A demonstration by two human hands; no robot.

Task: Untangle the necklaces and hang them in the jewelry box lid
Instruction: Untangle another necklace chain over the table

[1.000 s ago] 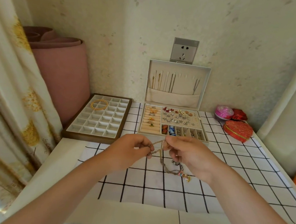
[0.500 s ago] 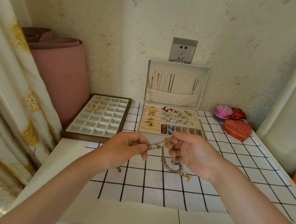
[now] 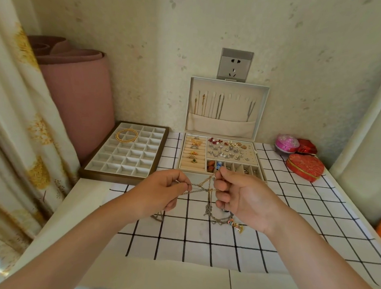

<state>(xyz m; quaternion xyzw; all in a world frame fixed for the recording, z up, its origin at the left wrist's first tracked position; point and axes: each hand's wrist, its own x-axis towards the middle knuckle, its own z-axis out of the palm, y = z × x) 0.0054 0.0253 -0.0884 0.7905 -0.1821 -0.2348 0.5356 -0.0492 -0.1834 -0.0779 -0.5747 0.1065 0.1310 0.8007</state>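
- The left hand (image 3: 159, 192) and right hand (image 3: 247, 200) each pinch the necklaces (image 3: 208, 190) in their fingers (image 3: 223, 172), just above the surface (image 3: 201, 245).
- The jewelry box lid (image 3: 226, 124) stands open behind them.
- Pulling too hard could tighten the knot or snap a thin chain.

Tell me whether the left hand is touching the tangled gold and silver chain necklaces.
Touching. The head view shows the left hand pinching a strand of the tangled gold and silver chain necklaces between thumb and forefinger.

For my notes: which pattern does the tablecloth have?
The tablecloth is white with a grid of thin black lines; the head view shows it best.
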